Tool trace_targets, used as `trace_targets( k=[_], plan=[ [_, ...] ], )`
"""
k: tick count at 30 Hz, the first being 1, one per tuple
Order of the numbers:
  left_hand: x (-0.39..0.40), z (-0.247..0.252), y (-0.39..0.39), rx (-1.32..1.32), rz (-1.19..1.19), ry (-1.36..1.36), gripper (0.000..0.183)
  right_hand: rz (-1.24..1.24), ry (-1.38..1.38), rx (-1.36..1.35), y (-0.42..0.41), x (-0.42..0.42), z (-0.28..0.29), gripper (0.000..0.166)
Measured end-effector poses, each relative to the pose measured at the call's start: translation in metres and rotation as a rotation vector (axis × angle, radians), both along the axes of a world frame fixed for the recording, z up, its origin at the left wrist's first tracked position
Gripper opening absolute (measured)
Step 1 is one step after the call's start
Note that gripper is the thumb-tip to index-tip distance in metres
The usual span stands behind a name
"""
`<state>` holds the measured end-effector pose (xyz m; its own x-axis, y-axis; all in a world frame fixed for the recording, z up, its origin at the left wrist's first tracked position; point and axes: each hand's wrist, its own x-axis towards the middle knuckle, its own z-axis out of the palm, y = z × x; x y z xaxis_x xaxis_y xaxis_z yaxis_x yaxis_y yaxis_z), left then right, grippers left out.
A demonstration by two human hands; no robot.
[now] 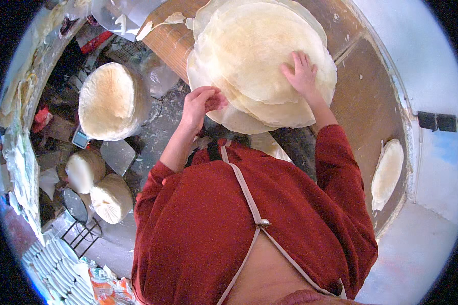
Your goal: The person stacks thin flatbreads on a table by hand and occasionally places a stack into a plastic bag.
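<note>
A wide stack of thin, round flatbreads (259, 49) lies before me, its lower sheets sticking out unevenly past the top one. My right hand (303, 74) rests flat on the top sheet, fingers spread, towards the right side of the stack. At the left rim of the stack is my left hand (205, 100), its fingers curled. Whether those fingers pinch the edge of a sheet cannot be made out. Beneath the stack's left part shows a ribbed brown surface (168, 45), with torn scraps of bread (175, 18) on it.
To the left stands a tall pile of folded bread (108, 101). Near it are a small scale display (81, 139), a metal plate (118, 155) and two wrapped bundles (110, 198). A brown board (370, 95) curves along the right, holding a folded flatbread (387, 173).
</note>
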<state>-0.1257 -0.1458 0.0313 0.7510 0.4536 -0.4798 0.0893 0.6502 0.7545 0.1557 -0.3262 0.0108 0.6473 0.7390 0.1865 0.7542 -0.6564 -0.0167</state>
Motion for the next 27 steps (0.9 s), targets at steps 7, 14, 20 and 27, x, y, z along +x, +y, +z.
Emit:
trace_targets(
  k=[7,14,20,27],
  plan=[
    [0.027,-0.030,0.028,0.019,-0.165,0.023,0.039,0.400,0.206,-0.024,0.062,-0.104,0.027,0.079],
    [0.037,-0.029,0.034,0.084,-0.102,-0.119,0.043,0.483,0.037,0.166,0.090,-0.125,0.046,0.041],
    [0.042,-0.029,0.021,-0.116,-0.096,-0.014,0.033,0.019,0.288,-0.113,0.117,-0.090,0.036,0.022],
    [0.049,-0.035,0.001,-0.052,-0.057,-0.116,0.030,0.037,0.286,0.324,0.049,-0.010,0.240,0.028]
  ],
)
